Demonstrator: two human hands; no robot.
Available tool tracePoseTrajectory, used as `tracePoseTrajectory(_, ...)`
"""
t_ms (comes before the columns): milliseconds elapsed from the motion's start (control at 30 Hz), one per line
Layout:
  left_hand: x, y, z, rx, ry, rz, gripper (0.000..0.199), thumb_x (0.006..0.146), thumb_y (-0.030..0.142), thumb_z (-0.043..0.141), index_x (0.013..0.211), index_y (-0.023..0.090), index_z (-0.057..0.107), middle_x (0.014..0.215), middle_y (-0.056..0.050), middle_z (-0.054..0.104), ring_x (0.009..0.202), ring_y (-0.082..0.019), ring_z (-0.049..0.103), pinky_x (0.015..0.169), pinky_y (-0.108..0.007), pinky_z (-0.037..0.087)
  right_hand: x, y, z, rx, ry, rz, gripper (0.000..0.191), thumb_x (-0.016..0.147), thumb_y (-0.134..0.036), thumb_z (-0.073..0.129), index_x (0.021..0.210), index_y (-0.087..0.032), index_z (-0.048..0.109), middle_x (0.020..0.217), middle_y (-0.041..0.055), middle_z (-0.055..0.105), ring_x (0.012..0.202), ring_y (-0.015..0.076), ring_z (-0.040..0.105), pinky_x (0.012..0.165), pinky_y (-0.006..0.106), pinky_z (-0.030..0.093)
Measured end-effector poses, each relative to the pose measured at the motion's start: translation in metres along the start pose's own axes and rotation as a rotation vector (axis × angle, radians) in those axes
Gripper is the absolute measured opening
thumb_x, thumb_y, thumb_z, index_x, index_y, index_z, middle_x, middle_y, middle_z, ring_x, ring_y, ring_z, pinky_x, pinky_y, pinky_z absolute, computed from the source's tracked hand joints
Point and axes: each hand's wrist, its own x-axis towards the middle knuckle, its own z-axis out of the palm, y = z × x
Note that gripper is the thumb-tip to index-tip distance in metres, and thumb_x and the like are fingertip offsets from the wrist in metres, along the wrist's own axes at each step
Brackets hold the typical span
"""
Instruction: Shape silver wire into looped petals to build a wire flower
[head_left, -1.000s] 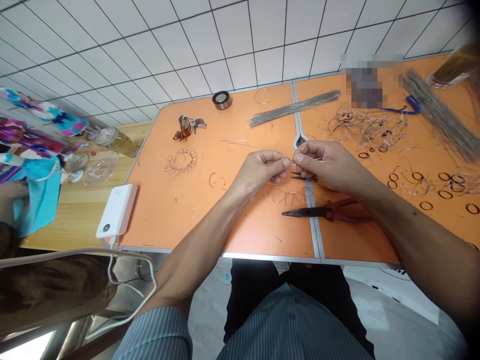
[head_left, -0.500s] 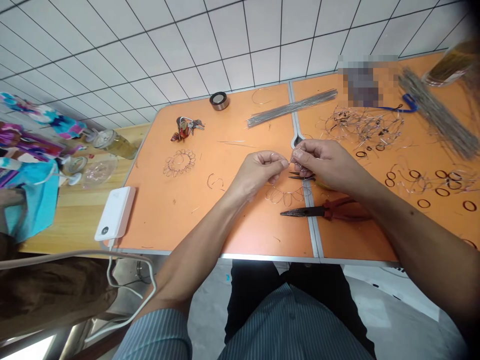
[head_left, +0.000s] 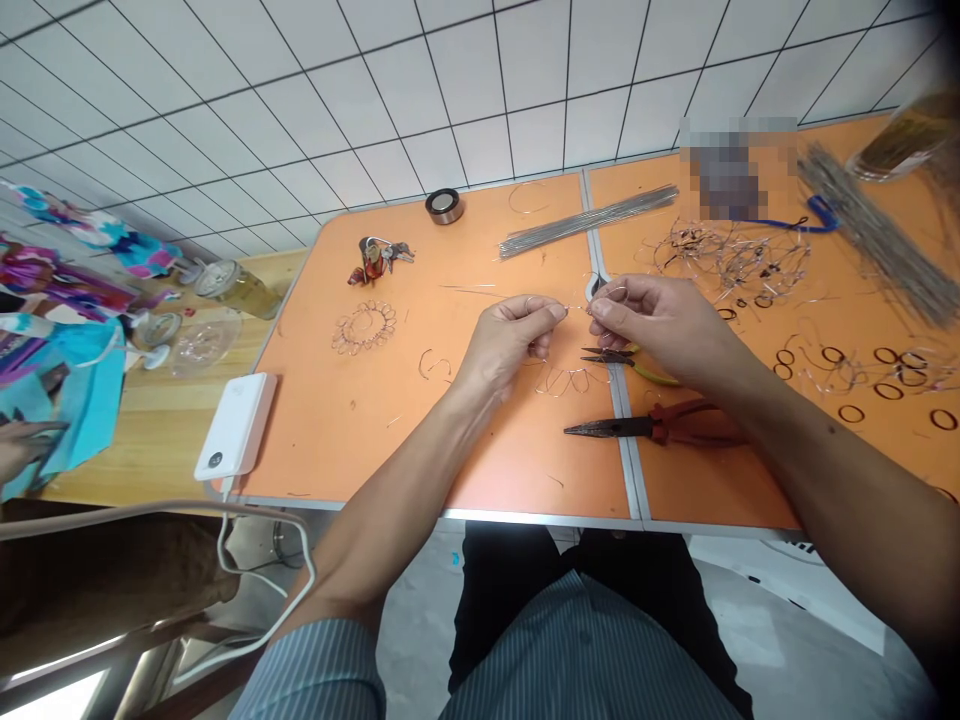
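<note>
Thumb and forefinger of my left hand (head_left: pixel 514 338) are pinched on a thin copper-coloured wire (head_left: pixel 577 308). My right hand (head_left: pixel 652 312) pinches the same wire a short way to the right, and a small gap shows between the fingertips. Below the hands are several bent wire loops (head_left: pixel 574 382); whether they join the held wire I cannot tell. Small yellow-handled pliers (head_left: pixel 616 356) lie under my right hand, partly covered by it. Nearer to me rest long-nose pliers (head_left: pixel 611 428) with red handles. A finished-looking ring of wire loops (head_left: pixel 364 328) lies to the left.
Straight wire rods (head_left: pixel 589 220), tangled wire (head_left: pixel 735 255) and dark rings (head_left: pixel 851 413) lie on the orange table (head_left: pixel 405 450). Farther back are a tape roll (head_left: pixel 444 206) and keys (head_left: pixel 382 258). A white power bank (head_left: pixel 236 425) sits at the left edge. Another person's hand (head_left: pixel 22 445) is at far left.
My fingertips have drawn apart, the left ones moving slightly left, so more wire shows between them. At far left the other person's hand has shifted. The view has shifted slightly.
</note>
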Motion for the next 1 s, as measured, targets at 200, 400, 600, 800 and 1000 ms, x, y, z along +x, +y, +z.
tracePoseTrajectory(200, -0.0017, -0.0002, 0.0023, 0.002, 0.007, 0.004, 0.037, 0.074, 0.048, 0.1, 0.075, 0.022, 0.073, 0.061, 0.005, 0.058, 0.056, -0.009, 0.05, 0.059, -0.025, 0.042, -0.0018, -0.0021, 0.0046, -0.013, 0.058, -0.017, 0.023, 0.095, -0.036, 0.091, 0.083, -0.025, 0.076, 0.08, 0.0031, 0.072, 0.072, 0.0179, 0.065, 0.073, 0.034, 0.064)
tracePoseTrajectory(400, -0.0021, -0.0016, 0.0042, 0.028, 0.003, 0.003, 0.032, 0.078, 0.044, 0.098, 0.076, 0.022, 0.075, 0.062, 0.005, 0.058, 0.057, -0.009, 0.048, 0.06, -0.025, 0.045, 0.0005, 0.0018, 0.0084, -0.009, 0.089, -0.018, 0.017, 0.092, -0.026, 0.09, 0.082, -0.024, 0.076, 0.079, 0.0019, 0.072, 0.072, 0.0169, 0.066, 0.071, 0.032, 0.06)
tracePoseTrajectory(600, -0.0037, -0.0017, 0.0065, 0.035, 0.0, -0.004, 0.031, 0.078, 0.044, 0.098, 0.077, 0.021, 0.076, 0.062, 0.005, 0.059, 0.057, -0.009, 0.049, 0.061, -0.025, 0.045, -0.0003, -0.0018, 0.0084, -0.059, 0.102, -0.023, 0.014, 0.091, -0.019, 0.084, 0.081, -0.024, 0.075, 0.078, 0.0009, 0.072, 0.071, 0.0175, 0.065, 0.071, 0.033, 0.057)
tracePoseTrajectory(800, -0.0047, -0.0019, 0.0086, 0.052, 0.009, -0.017, 0.038, 0.075, 0.048, 0.101, 0.074, 0.021, 0.075, 0.061, 0.005, 0.058, 0.057, -0.009, 0.048, 0.06, -0.026, 0.044, -0.0016, -0.0031, 0.01, -0.171, 0.108, -0.06, 0.017, 0.094, -0.02, 0.074, 0.078, -0.025, 0.072, 0.07, -0.0015, 0.065, 0.067, 0.0176, 0.056, 0.066, 0.034, 0.047)
tracePoseTrajectory(1000, -0.0018, -0.0058, 0.0069, 0.007, -0.003, -0.015, 0.035, 0.072, 0.046, 0.101, 0.075, 0.021, 0.077, 0.059, 0.005, 0.059, 0.054, -0.008, 0.047, 0.057, -0.025, 0.042, -0.0016, -0.0013, 0.0071, -0.233, 0.097, -0.072, 0.016, 0.096, -0.02, 0.077, 0.081, -0.025, 0.073, 0.071, -0.001, 0.066, 0.067, 0.0172, 0.056, 0.065, 0.034, 0.046)
